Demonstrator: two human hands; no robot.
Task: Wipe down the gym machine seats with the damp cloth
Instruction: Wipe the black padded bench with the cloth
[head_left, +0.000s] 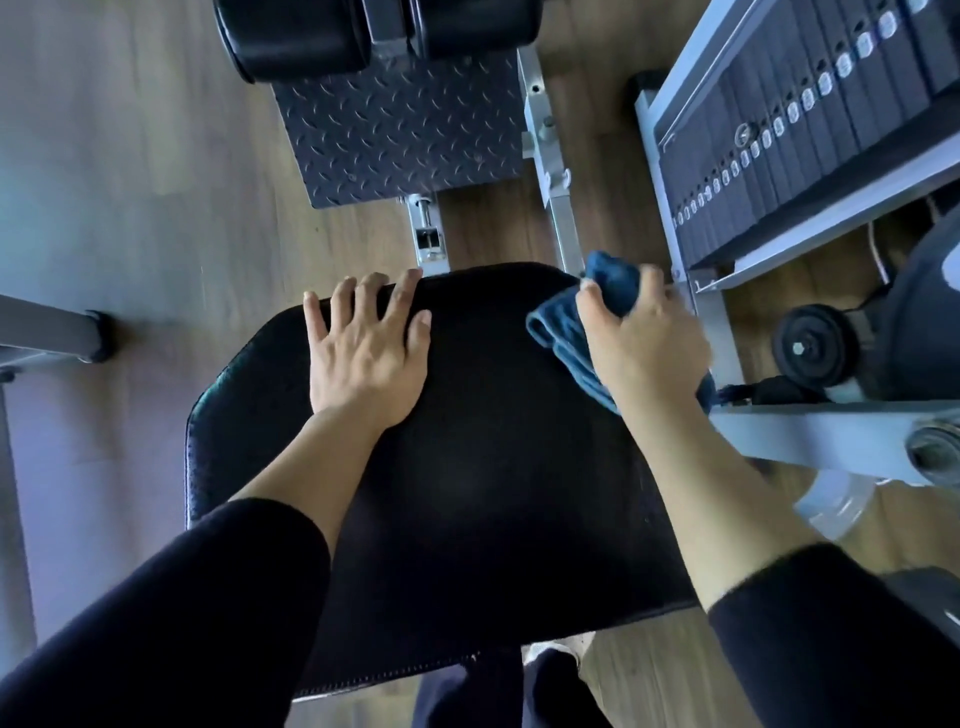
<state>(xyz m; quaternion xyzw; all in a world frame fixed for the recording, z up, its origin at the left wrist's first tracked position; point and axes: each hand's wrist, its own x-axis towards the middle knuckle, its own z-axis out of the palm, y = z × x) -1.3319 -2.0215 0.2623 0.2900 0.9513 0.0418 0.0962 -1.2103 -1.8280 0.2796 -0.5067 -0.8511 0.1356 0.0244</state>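
A black seat fills mid-frame over wood floor — left hand lies flat on it, right hand clutches the blue cloth at its right edge; weight stack upper right, partly cut off.

The black padded seat stands on a wood-pattern floor. Your left hand lies flat on its far left part, fingers spread to the front edge. Your right hand grips the blue cloth, bunched against the seat's far right corner. A checker-plate footplate lies beyond the seat.
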